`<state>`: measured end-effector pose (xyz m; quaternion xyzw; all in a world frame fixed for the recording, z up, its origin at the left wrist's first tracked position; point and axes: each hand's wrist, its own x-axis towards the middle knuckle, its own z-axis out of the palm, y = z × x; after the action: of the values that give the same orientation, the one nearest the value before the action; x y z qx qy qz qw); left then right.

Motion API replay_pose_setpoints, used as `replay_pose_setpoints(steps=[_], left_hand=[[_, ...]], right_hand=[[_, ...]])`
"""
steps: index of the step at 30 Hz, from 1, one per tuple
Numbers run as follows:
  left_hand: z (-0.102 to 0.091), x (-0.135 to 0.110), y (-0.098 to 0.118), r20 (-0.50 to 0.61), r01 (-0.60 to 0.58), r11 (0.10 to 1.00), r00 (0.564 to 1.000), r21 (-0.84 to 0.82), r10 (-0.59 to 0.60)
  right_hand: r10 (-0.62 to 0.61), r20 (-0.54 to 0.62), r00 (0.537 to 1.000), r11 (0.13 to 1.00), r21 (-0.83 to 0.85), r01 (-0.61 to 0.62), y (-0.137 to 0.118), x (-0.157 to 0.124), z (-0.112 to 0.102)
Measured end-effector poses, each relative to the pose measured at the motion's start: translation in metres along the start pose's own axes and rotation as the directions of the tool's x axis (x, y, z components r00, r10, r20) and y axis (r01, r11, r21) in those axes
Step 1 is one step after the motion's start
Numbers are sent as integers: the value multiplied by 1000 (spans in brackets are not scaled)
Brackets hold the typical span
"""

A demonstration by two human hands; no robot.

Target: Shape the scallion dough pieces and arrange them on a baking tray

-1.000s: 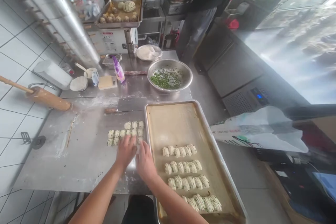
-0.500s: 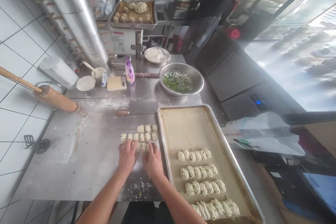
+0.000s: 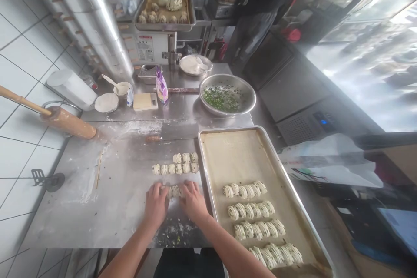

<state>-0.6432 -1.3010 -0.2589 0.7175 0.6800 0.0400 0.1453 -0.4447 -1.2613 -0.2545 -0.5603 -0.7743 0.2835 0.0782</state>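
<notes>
Between my left hand (image 3: 157, 202) and my right hand (image 3: 194, 200) lies a short row of cut dough pieces (image 3: 175, 191), pale strands flecked with green. My fingers curl round its two ends and hide the outer pieces. Just beyond, on the steel table (image 3: 124, 208), are a longer row of dough pieces (image 3: 175, 168) and a shorter row behind it (image 3: 185, 157). To my right a baking tray (image 3: 228, 152) lined with brown paper bears several rows of the same dough (image 3: 259, 229) on its nearer half.
A steel bowl of chopped greens (image 3: 224, 97) stands behind the tray. A rolling pin (image 3: 70, 122) leans at the left. A thin stick (image 3: 98, 169) lies on the floured table. Farther back are a purple bag (image 3: 161, 87), a scale (image 3: 145, 101) and a flour dish (image 3: 195, 65).
Both hands have drawn the nearest dough row towards me, away from the row behind it. The camera view has shifted slightly.
</notes>
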Motion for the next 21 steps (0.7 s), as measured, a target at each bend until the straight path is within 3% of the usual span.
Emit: replay_pose_setpoints(steps=[3, 8, 12, 14, 16, 21], left_hand=[[-4, -1, -4, 58, -30, 998, 998, 48, 27], [-22, 30, -9, 283, -133, 991, 951, 17, 123], [-38, 38, 5, 369, -95, 992, 922, -86, 120], [-44, 38, 30, 350, -81, 991, 930, -107, 114], [-48, 44, 68, 311, -109, 987, 940, -116, 140], [-33, 92, 194, 226, -233, 966, 941, -111, 253]], right_hand=[[-11, 39, 999, 999, -32, 12, 5, -4, 0], [-72, 111, 991, 997, -28, 75, 9, 14, 5], [-134, 136, 982, 991, -1, 136, 20, 14, -16], [-166, 123, 978, 986, 4, 167, 37, 5, -41], [-182, 108, 977, 983, -4, 183, 67, -8, -74], [-146, 80, 986, 987, -61, 151, 171, -31, -164]])
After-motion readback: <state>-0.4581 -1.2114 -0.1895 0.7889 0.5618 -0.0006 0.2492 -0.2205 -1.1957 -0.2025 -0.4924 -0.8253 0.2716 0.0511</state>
